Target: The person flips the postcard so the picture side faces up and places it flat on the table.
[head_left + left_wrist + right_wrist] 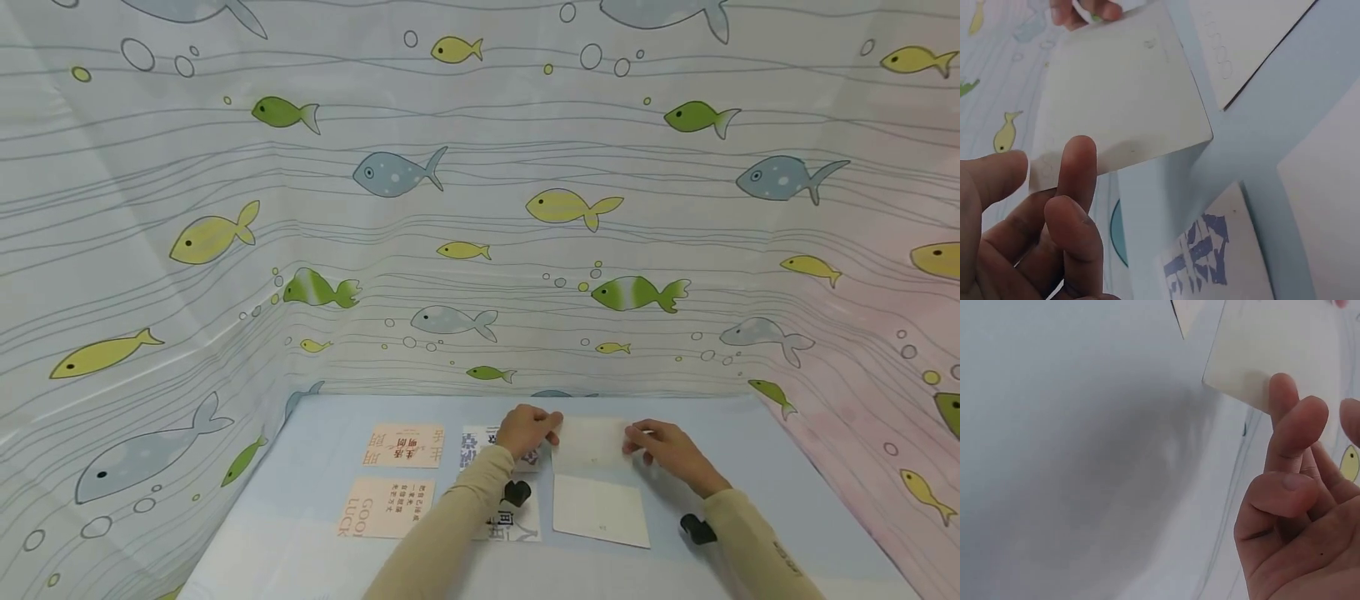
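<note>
A cream card, its showing side almost blank, is held between the hands at the back right of the group. My left hand pinches it by the left edge. On its right edge, the fingers of my right hand grip it. In the left wrist view the card looks lifted off the table at its near edge. A second cream card lies flat just in front. Under my left wrist, the white card with blue-purple characters is partly hidden.
Another white card with dark characters lies nearer, partly behind the left sleeve. To the left are an orange-printed card and a "GOOD LUCK" card. A fish-patterned sheet rises behind the pale blue table.
</note>
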The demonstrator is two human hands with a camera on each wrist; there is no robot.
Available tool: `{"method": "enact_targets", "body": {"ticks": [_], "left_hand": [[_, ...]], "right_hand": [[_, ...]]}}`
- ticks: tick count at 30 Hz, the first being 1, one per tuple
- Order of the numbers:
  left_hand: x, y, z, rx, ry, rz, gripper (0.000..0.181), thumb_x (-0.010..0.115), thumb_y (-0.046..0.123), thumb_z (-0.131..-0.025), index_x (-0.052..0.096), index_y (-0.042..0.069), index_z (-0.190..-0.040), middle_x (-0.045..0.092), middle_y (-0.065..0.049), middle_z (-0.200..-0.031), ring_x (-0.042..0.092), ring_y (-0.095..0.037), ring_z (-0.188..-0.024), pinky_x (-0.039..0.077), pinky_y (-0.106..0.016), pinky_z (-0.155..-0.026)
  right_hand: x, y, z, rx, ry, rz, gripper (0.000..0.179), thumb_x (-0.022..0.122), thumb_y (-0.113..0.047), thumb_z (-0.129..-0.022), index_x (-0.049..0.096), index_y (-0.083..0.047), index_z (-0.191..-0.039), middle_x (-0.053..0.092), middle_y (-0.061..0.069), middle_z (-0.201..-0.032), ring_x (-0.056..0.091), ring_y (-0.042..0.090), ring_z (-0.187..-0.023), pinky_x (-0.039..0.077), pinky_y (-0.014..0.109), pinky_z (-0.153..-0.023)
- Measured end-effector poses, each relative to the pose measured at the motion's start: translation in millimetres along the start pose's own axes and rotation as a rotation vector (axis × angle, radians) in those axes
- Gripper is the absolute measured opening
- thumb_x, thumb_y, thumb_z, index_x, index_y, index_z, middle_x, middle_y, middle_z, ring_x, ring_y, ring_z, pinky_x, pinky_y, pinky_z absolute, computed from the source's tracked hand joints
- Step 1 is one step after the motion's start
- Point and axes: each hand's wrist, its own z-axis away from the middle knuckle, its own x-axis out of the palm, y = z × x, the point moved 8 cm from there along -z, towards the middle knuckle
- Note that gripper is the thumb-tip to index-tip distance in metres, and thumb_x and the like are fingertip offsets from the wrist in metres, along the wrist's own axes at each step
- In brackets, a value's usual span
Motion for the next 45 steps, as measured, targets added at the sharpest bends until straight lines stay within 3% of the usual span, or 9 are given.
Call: {"method": "enact_targets", "body": {"ticks": [10, 16, 21, 29, 38, 45], "left_hand": [[-5.4, 9.6, 6.1, 0.027, 0.025, -0.029, 0.037, 0.061, 0.050, -0.098, 0.078, 0.017, -0.096, 0.073, 0.006, -0.076, 0.058, -0.010, -0.076, 0.045, -0.033, -0.069], [-5.2, 14.5, 10.3, 0.057, -0.016, -0.051, 0.033, 0.064, 0.049, -0.097, 0.078, 0.019, -0.097, 0.073, 0.006, -0.080, 0.059, -0.008, -0.078, 0.047, -0.032, -0.070], [-0.7, 17.8, 17.6, 0.079, -0.103, -0.090, 0.029, 0.068, 0.046, -0.095, 0.079, 0.020, -0.101, 0.070, 0.011, -0.082, 0.061, -0.007, -0.078, 0.050, -0.031, -0.070], [8.8, 17.9, 28.5, 0.129, -0.215, -0.176, 0.021, 0.075, 0.039, -0.091, 0.081, 0.021, -0.100, 0.069, 0.015, -0.082, 0.060, -0.004, -0.082, 0.051, -0.029, -0.075], [11.1, 10.6, 34.7, 0.092, -0.237, -0.211, 0.018, 0.083, 0.034, -0.084, 0.080, 0.021, -0.097, 0.068, 0.012, -0.087, 0.058, -0.006, -0.079, 0.050, -0.028, -0.070], [16.3, 6.9, 37.0, 0.095, -0.244, -0.237, 0.020, 0.085, 0.033, -0.082, 0.080, 0.020, -0.096, 0.067, 0.012, -0.084, 0.057, -0.006, -0.076, 0.048, -0.026, -0.067]], "right_hand": [[-1, -1, 4.9, 0.034, 0.011, -0.009, 0.066, 0.055, -0.059, -0.099, 0.059, -0.001, -0.129, 0.073, 0.005, -0.110, 0.060, 0.020, -0.083, 0.043, 0.036, -0.076], [-3, -4, 10.6, -0.010, 0.009, -0.013, 0.061, 0.055, -0.058, -0.099, 0.063, -0.003, -0.123, 0.072, 0.005, -0.110, 0.058, 0.021, -0.080, 0.043, 0.037, -0.074], [-7, -7, 18.4, -0.058, -0.019, 0.008, 0.051, 0.058, -0.048, -0.101, 0.065, -0.004, -0.124, 0.070, 0.008, -0.109, 0.056, 0.022, -0.078, 0.044, 0.034, -0.069], [-5, 0, 26.1, -0.052, -0.099, -0.003, 0.043, 0.069, -0.039, -0.097, 0.067, -0.005, -0.124, 0.069, 0.006, -0.108, 0.059, 0.025, -0.085, 0.051, 0.036, -0.069], [6, 12, 26.0, -0.022, -0.128, 0.053, 0.042, 0.078, -0.038, -0.089, 0.071, -0.010, -0.120, 0.067, 0.002, -0.098, 0.059, 0.021, -0.085, 0.050, 0.033, -0.071], [12, 11, 30.1, -0.047, -0.156, 0.103, 0.042, 0.081, -0.036, -0.086, 0.072, -0.009, -0.116, 0.064, 0.002, -0.096, 0.054, 0.020, -0.087, 0.047, 0.033, -0.071]]}}
